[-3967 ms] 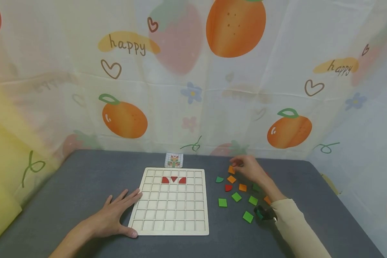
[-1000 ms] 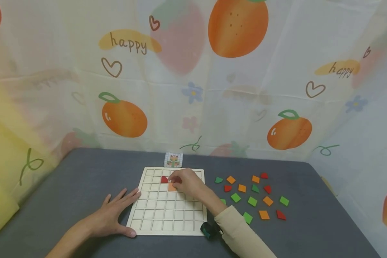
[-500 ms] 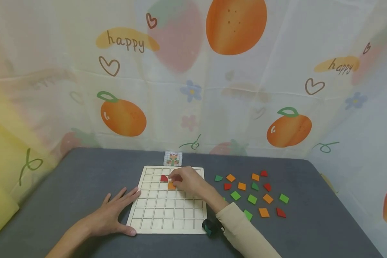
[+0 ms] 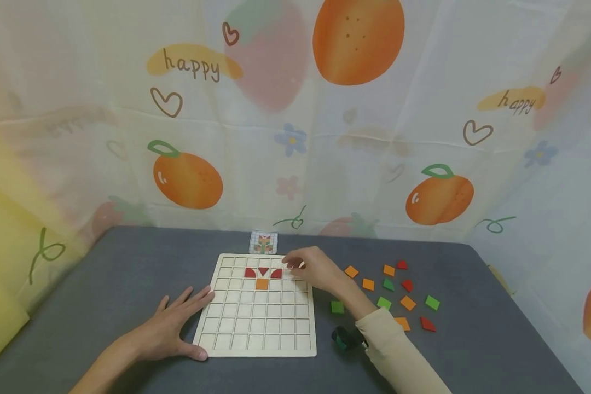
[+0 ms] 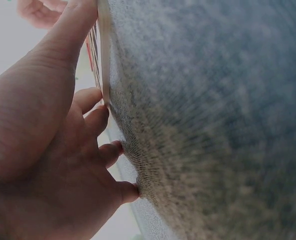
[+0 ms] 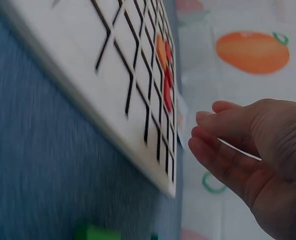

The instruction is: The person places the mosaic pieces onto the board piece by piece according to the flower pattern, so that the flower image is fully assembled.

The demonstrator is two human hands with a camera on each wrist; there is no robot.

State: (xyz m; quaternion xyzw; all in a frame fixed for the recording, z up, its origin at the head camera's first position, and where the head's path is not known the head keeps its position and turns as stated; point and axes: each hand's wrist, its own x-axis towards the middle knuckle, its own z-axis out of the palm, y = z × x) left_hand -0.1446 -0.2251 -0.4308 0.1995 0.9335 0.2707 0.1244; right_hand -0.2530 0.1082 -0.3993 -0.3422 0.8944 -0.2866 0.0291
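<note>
A white grid board point(image 4: 256, 330) lies on the dark table. My left hand point(image 4: 172, 327) rests at its left side with fingers spread, thumb and fingertips touching the edge. In the board's second row are a red quarter-circle tile point(image 4: 249, 272), a red triangle tile point(image 4: 263, 271) and another red quarter-circle tile point(image 4: 276, 273). Just below the triangle sits an orange square tile point(image 4: 261, 284). Above the board's upper right part hovers my right hand point(image 4: 319, 269), fingers loosely bent. In the right wrist view nothing shows between its fingertips.
A small pattern card point(image 4: 263, 243) lies behind the board. To the right are scattered loose tiles: orange squares point(image 4: 408, 303), green squares point(image 4: 432, 302), red pieces point(image 4: 427, 324) and a green piece point(image 4: 388, 284). My right forearm covers some. A fruit-print curtain point(image 4: 295, 180) hangs behind.
My right hand took an orange square tile from the right and set it below the red triangle. It has since let go and moved right. The left hand stays put.
</note>
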